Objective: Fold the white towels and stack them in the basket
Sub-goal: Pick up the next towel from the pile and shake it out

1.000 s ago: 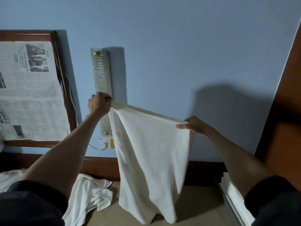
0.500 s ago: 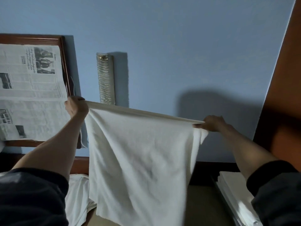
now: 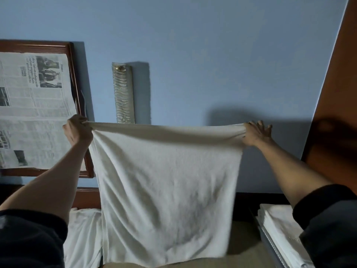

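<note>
Only readable print is on the newspaper [image 3: 34, 113] inside the wooden frame [image 3: 78, 97]. The page is turned sideways. Section tag "Home" [image 3: 61, 67] sits near the frame's top right corner. The headline [image 3: 33, 72] just left of it is blurred; "supply chain" is roughly legible. Body columns are too small to read.

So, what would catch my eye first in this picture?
A white towel is stretched wide in the middle of the view and hangs in front of the blue wall. The left hand grips one top corner and the right hand pinches the other. A newspaper in a wooden frame hangs at left, and a stack of folded towels lies at lower right.
</note>
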